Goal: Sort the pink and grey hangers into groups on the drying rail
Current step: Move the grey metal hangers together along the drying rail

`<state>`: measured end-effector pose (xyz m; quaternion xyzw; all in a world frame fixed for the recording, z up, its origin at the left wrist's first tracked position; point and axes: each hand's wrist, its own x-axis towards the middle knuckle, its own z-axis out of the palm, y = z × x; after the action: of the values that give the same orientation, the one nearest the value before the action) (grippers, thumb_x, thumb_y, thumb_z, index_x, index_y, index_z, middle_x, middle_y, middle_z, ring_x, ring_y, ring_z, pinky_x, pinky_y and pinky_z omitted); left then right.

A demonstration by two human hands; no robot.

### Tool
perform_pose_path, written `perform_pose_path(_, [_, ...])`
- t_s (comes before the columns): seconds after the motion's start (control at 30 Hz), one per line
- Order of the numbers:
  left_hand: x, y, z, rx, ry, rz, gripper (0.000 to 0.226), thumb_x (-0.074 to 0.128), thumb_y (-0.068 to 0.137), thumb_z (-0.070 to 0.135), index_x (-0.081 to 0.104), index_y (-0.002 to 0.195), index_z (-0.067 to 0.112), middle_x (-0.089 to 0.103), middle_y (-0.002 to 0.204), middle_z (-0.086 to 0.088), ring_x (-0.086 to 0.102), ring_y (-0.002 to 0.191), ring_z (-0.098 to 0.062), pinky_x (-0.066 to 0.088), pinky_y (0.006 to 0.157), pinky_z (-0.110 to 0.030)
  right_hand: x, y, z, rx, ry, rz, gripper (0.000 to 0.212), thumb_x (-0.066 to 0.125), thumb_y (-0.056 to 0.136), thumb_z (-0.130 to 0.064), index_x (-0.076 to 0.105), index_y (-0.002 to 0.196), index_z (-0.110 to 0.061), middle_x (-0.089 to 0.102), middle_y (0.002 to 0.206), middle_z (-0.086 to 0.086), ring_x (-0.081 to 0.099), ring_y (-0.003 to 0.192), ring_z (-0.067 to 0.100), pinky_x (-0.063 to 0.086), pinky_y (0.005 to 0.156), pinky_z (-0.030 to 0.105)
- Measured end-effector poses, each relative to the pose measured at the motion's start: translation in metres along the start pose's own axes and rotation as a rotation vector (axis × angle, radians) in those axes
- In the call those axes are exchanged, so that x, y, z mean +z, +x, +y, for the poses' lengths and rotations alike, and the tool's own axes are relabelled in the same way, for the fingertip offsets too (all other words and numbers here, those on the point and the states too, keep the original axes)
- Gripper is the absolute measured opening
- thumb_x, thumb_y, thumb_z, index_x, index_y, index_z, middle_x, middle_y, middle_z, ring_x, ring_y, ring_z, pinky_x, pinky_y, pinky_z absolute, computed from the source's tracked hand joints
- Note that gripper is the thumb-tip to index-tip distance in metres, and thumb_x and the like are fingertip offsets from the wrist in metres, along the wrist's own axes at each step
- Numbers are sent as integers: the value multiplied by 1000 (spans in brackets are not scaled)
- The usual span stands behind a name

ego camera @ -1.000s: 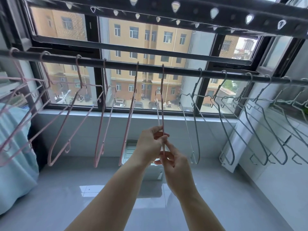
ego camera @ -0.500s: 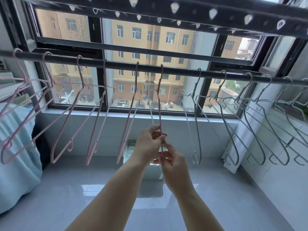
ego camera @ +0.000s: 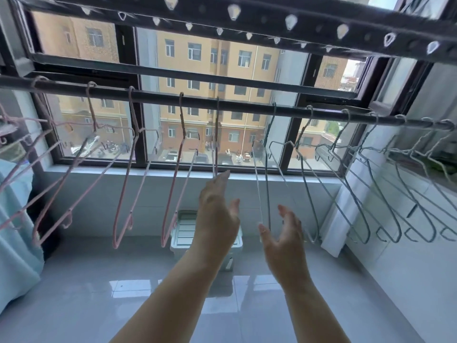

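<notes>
Balcony with glossy grey floor tiles [ego camera: 81, 300] and a dark-framed window [ego camera: 138, 134] facing apartment blocks.

Left hand [ego camera: 217, 219]: released, fingers straight and together, raised with the palm turned inward. Its fingertips [ego camera: 223, 175] reach the lower end of the edge-on pink hanger [ego camera: 217, 134]; contact cannot be confirmed.

Right hand [ego camera: 284, 238]: released, fingers loosely spread, palm facing left, held lower than the left. It holds nothing and sits just beside the nearest grey hanger [ego camera: 267, 184].

Drying rail [ego camera: 247, 106]: dark bar crossing the window, dipping toward the right.

Pink hangers [ego camera: 133, 115]: thin wire, hooked along the left stretch of the rail and hanging at differing angles.

Grey hangers [ego camera: 309, 112]: thin wire, hooked along the right stretch, crowded at the far end.

Also present: perforated overhead bar [ego camera: 272, 18], white plastic box [ego camera: 183, 233] on the floor, and pale blue cloth [ego camera: 14, 219] at the left.
</notes>
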<state>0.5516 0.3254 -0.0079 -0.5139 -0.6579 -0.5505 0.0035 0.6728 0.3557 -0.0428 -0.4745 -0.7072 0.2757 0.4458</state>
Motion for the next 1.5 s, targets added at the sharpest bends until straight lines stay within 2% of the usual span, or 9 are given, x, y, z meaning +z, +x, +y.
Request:
perform_pose_path(0.1, [24,12,15,-96,0,-209,50,53,89,14,37,136,12,49,135,-11,46,123,-24,34,99,-25,2,2,10,89,95,-191,51,53,89,-12,33,137,-12,54,122,2,49,119,16,35,96,22])
perform_pose_path(0.2, [46,24,17,-246,103,-431,44,49,92,19,38,132,4,50,131,-18,49,120,-31,38,101,-36,1,2,16,15,67,-183,45,45,91,-6,41,134,-18,61,97,-11,61,101,10,44,85,20])
perform_pose_path(0.4, [60,18,13,-469,-321,-391,35,55,88,7,50,123,3,68,104,-14,65,97,-24,52,90,-44,-1,7,16,-87,87,-209,44,57,88,-22,45,130,-22,64,92,-16,60,88,-8,43,71,6])
perform_pose_path(0.5, [60,18,11,-514,-417,-385,25,58,86,6,58,111,3,70,101,-11,66,91,-17,54,80,-32,1,7,18,-101,76,-149,44,60,86,-23,47,128,-22,63,82,-18,57,75,-14,42,65,4])
perform_pose_path(0.57, [59,18,12,-512,-449,-380,21,59,85,5,60,106,3,70,100,-12,65,88,-15,52,74,-20,1,7,20,-91,74,-129,44,59,87,-21,49,129,-22,66,81,-15,61,76,-5,49,70,16])
perform_pose_path(0.77, [54,13,11,-543,-525,-354,17,59,84,3,59,101,6,69,97,-11,65,88,-16,51,79,-24,1,5,23,-66,157,-170,46,61,85,-19,49,129,-23,72,86,-4,67,84,8,54,81,34])
perform_pose_path(1.07, [43,8,7,-513,-523,-320,26,63,81,3,59,107,2,68,100,-15,63,89,-19,49,70,-18,6,1,25,-95,215,-194,47,64,83,-17,51,128,-25,72,81,-10,66,79,-3,53,79,23])
perform_pose_path(1.37, [44,4,2,-509,-548,-312,16,61,82,3,59,96,11,69,84,-1,65,78,-8,50,58,-10,1,-1,22,-98,227,-204,50,64,83,-16,49,129,-25,70,84,-13,67,83,1,54,84,29])
perform_pose_path(1.5, [42,2,0,-505,-541,-303,17,62,82,5,59,96,13,70,81,4,66,78,-7,49,61,-14,1,-3,22,-87,218,-210,49,65,82,-16,51,128,-25,70,82,-13,66,82,-1,54,84,29])
